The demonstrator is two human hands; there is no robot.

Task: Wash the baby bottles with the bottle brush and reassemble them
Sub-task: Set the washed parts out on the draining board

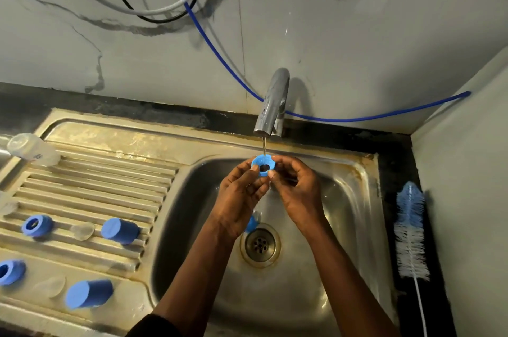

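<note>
Blue collar ring under tap trickle; left hand grip, right hand grip both pinch its rim.

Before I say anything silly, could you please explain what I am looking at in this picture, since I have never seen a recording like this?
There is no machine here: a person wears one camera on the head, looking down at their own two bare hands. The left hand and right hand together pinch a blue screw ring under a thin stream from the tap, above the steel sink. On the draining board to the left lie blue caps, more blue rings, what look like clear teats and a clear bottle. The bottle brush lies untouched on the counter to the right.
</note>
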